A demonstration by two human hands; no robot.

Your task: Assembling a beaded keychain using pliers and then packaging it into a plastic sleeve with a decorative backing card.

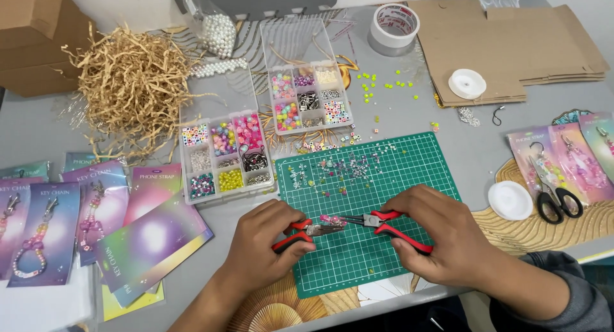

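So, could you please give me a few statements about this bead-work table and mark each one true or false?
1. Each hand holds a pair of red-handled pliers: left hand, right hand, left pliers, right pliers. True.
2. The two plier tips meet over the green cutting mat. True.
3. The scissors lie on the cutting mat. False: they lie to the right of it, on pink backing cards.
4. Both bead boxes, the near one and the far one, are closed. False: their clear lids stand open.
5. The roll of tape sits at the far edge of the table. True.
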